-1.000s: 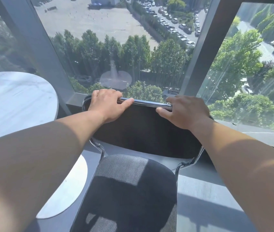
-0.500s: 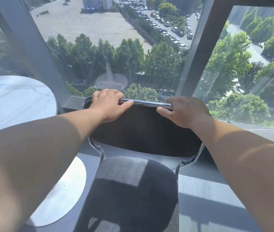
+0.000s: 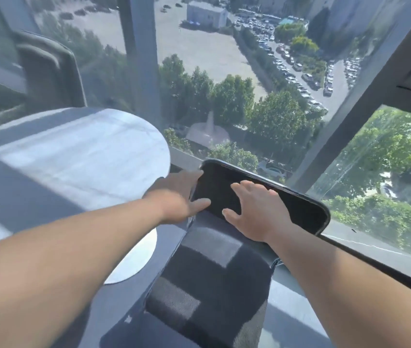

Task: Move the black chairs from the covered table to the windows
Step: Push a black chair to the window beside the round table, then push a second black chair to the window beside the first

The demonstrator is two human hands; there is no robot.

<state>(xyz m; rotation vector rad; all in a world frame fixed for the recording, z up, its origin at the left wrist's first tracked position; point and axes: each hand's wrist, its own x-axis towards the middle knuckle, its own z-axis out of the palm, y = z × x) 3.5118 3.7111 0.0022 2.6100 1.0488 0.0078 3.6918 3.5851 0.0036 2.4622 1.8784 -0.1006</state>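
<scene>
Black mesh covers the seat of the black chair (image 3: 212, 285), which stands at the windows (image 3: 224, 84) with its backrest (image 3: 294, 204) close against the low sill, just right of a round white surface (image 3: 74, 156). From here I judge this chair to be at its destination, tucked beside that surface so someone could sit with the view.

My left hand (image 3: 177, 194) is at the backrest's left edge, thumb laid across the front and fingers running up the side. It reads as a light pinch on the edge, probably to steady or square the chair, though motion blur softens the outline. My right hand (image 3: 257, 212) is spread wide, fingers straight and apart over the front of the backrest and holding nothing. I cannot tell whether the palm presses on the fabric or hangs just off it.

A pale disc (image 3: 134, 262) on the floor, left of the seat, looks like the surface's foot.

I can read no brand, label or writing anywhere.
</scene>
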